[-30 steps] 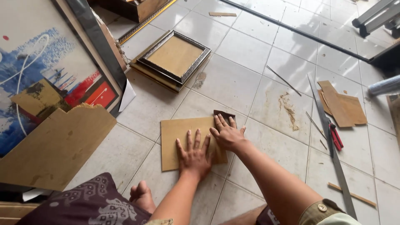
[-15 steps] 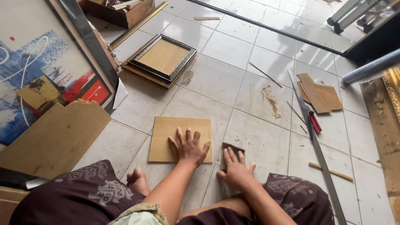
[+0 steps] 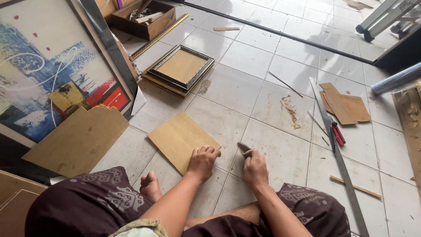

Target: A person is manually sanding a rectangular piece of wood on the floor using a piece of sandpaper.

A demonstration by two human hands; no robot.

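Person wears dark maroon cloth (image 3: 83,202) with a pale swirling batik print over both legs. Forearms bare, no sleeves past the elbow. Bare foot (image 3: 150,188) beside the cloth. Pale olive shirt hem (image 3: 136,227) below it.

floor (image 3: 245,57): pale square tiles with grey grout, scuffed, a smear of sawdust (image 3: 289,109) near the middle. left side: large abstract painting (image 3: 48,74) in a dark frame, leaning (blue, white and red areas). stacked picture frames (image 3: 180,69) lying flat, gilt and silver edged. wooden box (image 3: 142,19) of oddments at top. long metal straightedge (image 3: 335,145) lying beside red-handled cutter (image 3: 337,134). brown board offcuts (image 3: 346,105) at right. daylight, soft and even, glossy on the far tiles.
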